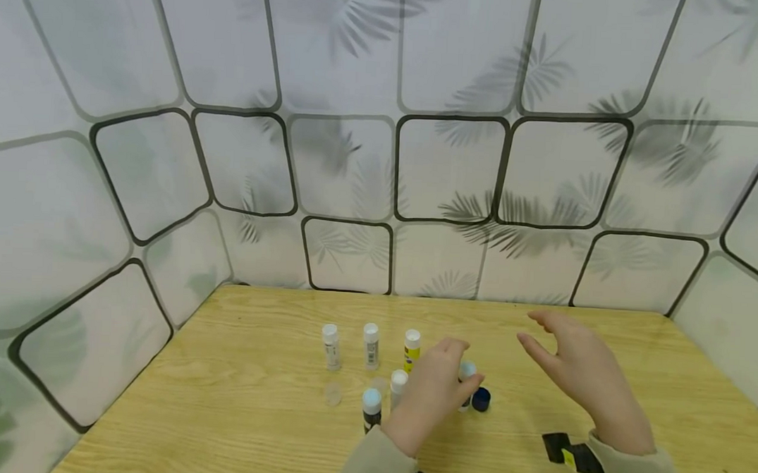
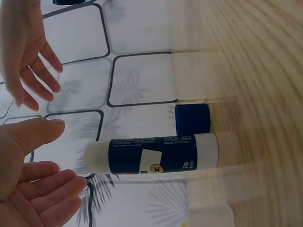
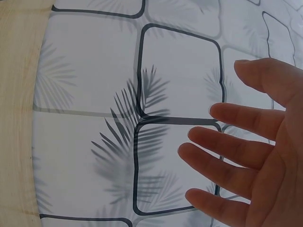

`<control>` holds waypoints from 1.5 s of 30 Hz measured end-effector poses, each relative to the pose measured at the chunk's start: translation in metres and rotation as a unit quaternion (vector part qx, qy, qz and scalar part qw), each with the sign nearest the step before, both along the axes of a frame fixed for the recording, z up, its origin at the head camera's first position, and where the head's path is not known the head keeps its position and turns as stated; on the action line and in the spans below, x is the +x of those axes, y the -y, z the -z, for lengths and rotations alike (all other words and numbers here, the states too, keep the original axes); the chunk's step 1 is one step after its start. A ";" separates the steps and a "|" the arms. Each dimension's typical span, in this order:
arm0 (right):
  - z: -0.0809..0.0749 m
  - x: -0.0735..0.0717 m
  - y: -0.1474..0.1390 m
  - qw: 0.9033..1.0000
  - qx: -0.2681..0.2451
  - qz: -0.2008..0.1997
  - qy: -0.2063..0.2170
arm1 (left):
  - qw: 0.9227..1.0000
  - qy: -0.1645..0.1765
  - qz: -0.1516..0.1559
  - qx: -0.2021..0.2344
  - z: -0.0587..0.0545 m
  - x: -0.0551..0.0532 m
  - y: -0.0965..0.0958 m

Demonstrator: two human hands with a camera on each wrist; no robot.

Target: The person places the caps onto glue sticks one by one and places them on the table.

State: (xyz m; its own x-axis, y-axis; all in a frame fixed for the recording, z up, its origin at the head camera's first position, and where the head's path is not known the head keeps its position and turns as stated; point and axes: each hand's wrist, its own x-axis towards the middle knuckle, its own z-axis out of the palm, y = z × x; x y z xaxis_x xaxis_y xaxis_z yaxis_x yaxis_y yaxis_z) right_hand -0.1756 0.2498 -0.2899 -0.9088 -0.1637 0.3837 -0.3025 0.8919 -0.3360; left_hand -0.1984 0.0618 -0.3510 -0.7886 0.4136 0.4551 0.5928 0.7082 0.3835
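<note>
The left hand (image 1: 432,393) holds nothing: in its wrist view the thumb stands apart from loosely bent fingers, with a gap between. Just past that gap, on the hand's right side, the navy-labelled glue stick (image 2: 180,153) stands upright, seemingly untouched; it needs no grip because its broad white base carries it. Its pale top is bare, and a dark blue cap (image 1: 481,400) sits on the table just right of the thumb, probably placed so close because it belongs to this stick. Just left of the left hand is a white stick (image 1: 399,384), partly hidden by it; a black-labelled stick (image 1: 372,405) stands farther left, near the sleeve. Beyond the knuckles stands a yellow-labelled stick (image 1: 412,349), and two white-labelled sticks (image 1: 332,349) are farther out to the left, all seemingly on end so they cannot roll. Between them and the hand lie clear round pieces (image 1: 332,394), perhaps caps, too faint to be sure. Well to the left hand's right, the right hand (image 3: 265,161) hangs above the wooden table (image 1: 249,435), fingers spread and nothing between them.
</note>
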 end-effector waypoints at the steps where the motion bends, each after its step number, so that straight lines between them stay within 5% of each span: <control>1: 0.000 0.000 0.000 1.000 0.000 0.001 0.001 | 1.000 0.006 0.000 -0.001 0.001 0.000 0.000; 7: -0.002 0.000 0.001 1.000 0.002 0.003 0.003 | 0.996 0.083 -0.013 -0.016 0.007 -0.001 -0.005; 13: -0.005 0.001 0.002 1.000 0.004 0.003 0.009 | 0.990 0.139 -0.025 0.015 0.011 -0.005 -0.006; 31: -0.002 -0.001 0.000 1.000 0.000 0.003 0.009 | 0.973 0.227 -0.008 0.043 0.027 -0.014 -0.006; 45: -0.001 -0.001 0.000 1.000 0.000 0.004 0.016 | 0.971 0.236 0.000 0.041 0.037 -0.020 -0.005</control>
State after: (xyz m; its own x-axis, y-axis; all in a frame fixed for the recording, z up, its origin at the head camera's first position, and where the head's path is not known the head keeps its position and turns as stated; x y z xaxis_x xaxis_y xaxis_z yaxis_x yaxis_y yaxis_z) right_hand -0.1764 0.2501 -0.2888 -0.9217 -0.1570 0.3547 -0.2853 0.8939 -0.3457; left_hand -0.2184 0.0668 -0.3881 -0.9175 0.3908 0.0738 0.3364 0.6636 0.6682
